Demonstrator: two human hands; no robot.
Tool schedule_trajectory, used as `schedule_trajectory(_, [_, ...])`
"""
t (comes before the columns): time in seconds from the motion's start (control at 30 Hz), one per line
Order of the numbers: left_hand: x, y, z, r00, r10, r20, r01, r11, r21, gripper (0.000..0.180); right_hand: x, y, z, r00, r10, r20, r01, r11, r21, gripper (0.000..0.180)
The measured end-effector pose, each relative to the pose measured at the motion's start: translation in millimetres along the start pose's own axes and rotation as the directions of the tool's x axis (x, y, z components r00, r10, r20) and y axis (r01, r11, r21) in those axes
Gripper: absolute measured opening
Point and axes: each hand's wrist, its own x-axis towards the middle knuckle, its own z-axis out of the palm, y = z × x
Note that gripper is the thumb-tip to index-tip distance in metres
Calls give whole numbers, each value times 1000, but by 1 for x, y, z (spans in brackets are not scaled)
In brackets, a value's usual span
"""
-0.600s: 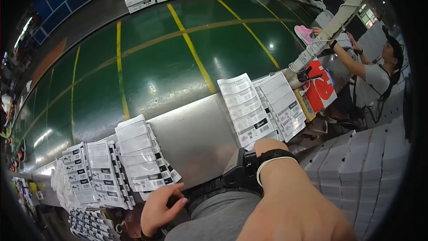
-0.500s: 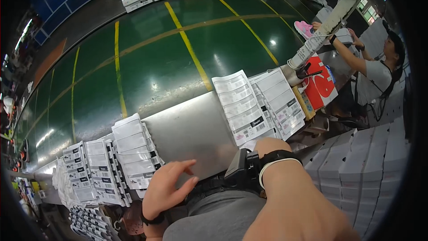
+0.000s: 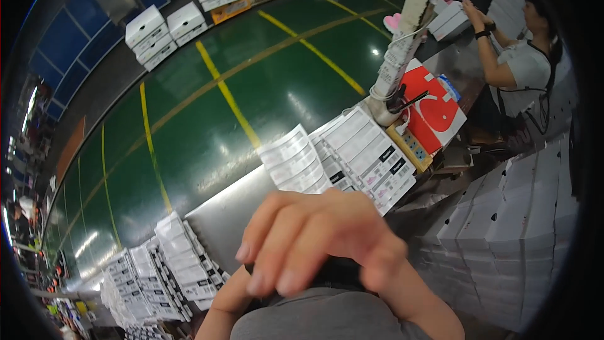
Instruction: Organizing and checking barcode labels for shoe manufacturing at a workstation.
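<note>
Two bare arms come up from the bottom of the frame. The hands sit in the lower middle, one over the other, and which hand is on top cannot be told. The top hand (image 3: pixel 321 239) is big and a bit blurry, with short, plain nails. No rings show on its fingers (image 3: pixel 270 258). A dark band (image 3: pixel 340 272) peeks out just under this hand. Below it, at the bottom edge, is a grey shirt (image 3: pixel 321 321). No sleeves cover the arms.

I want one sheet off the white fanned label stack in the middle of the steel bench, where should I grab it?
Judging by the fan, pinch the white fanned label stack at its top sheet's free far-left corner, coming from the green floor side; the overlapping edges lift there.
</note>
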Motion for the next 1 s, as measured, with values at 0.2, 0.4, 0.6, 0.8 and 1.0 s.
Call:
schedule_trajectory(0.2, [-3, -34, -114, 996, 91, 16, -54, 715, -697, 42, -78, 47, -48, 799, 450, -399, -500, 866, -25, 20])
schedule_trajectory(0.4, [6, -103, -94, 978, -195, 70, -25, -446, -895, 28, -139, 42, -69, 540, 261, -800, -713, 648, -270, 13])
schedule_trajectory(0.6, [13, -123, -40, 864, -465, 190, -399, -865, -304, 16, -138, 28, -71, 572, 133, -809, -799, 312, -513, 11])
schedule_trajectory(0.8, [5, -133, -7, 916, -401, -31, -361, -786, -502, 30, -164, 30, -83, 799, -41, -600, -569, -373, -733, 20])
schedule_trajectory(1.0, [19, -126, -22, 922, -387, -21, -327, -749, -576, 29, -202, 23, -108, 786, -59, -615, -594, -349, -725, 16])
